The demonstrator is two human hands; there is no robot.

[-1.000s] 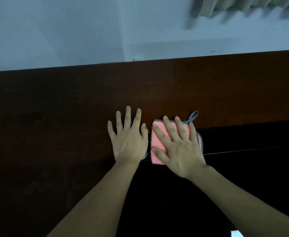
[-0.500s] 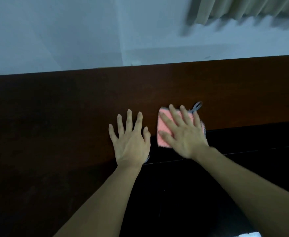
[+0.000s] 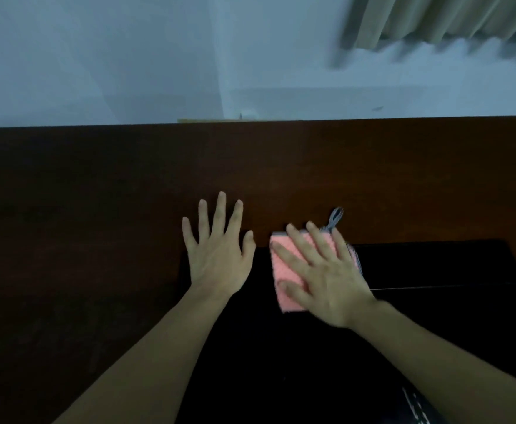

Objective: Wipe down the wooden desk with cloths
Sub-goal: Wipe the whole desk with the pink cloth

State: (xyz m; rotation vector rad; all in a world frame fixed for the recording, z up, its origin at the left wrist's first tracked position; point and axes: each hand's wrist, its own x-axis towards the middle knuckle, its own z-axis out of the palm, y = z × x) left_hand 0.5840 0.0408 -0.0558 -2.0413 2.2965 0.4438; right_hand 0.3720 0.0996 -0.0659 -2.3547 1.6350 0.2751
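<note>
Near edge: black panel [image 3: 434, 332] filling the lower right, darker than the wood, forearms crossing over it; a faint white-marked object at the bottom right corner, too dim to name.
Left hand: left hand [image 3: 217, 255] laid flat, palm down, fingers straight and spread, holding nothing; heel at the boundary of the black panel, fingertips out on the brown wood. Apparently bracing only.
Right hand: right hand [image 3: 324, 270] pressed flat on top of the cloth, fingers straight and slightly fanned, thumb at the cloth's near left corner; no curl, no pinch. Slightly blurred.
Cloth: pink textured rectangular cloth [image 3: 284, 270] with a grey trim, directly under the right palm and fingers, sticking out past them on the left side and the near side. Long axis running near to far, tilted slightly. Grey hanging loop [image 3: 336, 218] poking out at the far right corner, beyond the fingertips.
Cloth position: mostly on the black panel, far end reaching the brown wood; just beside the left hand, not touching it.
Key relation: cloth beneath the right hand, so any stroke led by that hand; unwiped wood lying mainly ahead of the fingertips and out to the left.
Desk: dark brown wooden desk [image 3: 97, 185], wide and bare toward the far edge.
Beyond: pale blue-grey wall [image 3: 128, 56]; beige pleated curtain [image 3: 434, 16] at the upper right.
</note>
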